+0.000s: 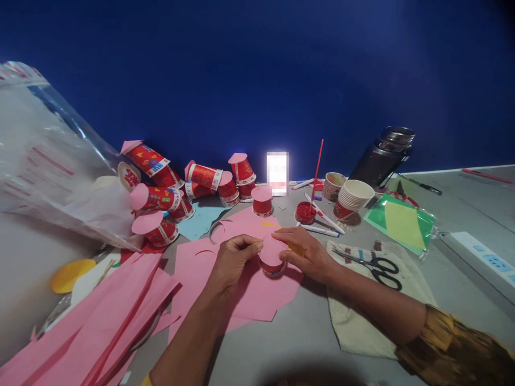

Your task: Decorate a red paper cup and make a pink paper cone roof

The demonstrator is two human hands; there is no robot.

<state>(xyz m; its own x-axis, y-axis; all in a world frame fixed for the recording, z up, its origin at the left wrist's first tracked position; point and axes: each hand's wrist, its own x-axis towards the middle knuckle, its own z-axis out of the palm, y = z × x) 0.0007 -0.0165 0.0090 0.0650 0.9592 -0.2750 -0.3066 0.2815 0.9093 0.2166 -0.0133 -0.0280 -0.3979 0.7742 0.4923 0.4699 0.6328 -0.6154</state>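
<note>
Standing at the table, an onlooker reads the scene from the left: a clear plastic bag, loose pink paper strips, then a pile of finished red cups, each capped with a pink disc.

At centre, the left hand and the right hand close together on one upturned red paper cup, which stands on a pink paper sheet. Both hands grip it: fingertips pinch a pink paper disc against the cup's upper end.

For a clean result, the disc probably needs even pressure around the rim, the cup kept upright, and the disc centred before the fingers lift.

To the right lie a red paint pot, marker pens, stacked paper cups, scissors on a cloth, and green paper.
</note>
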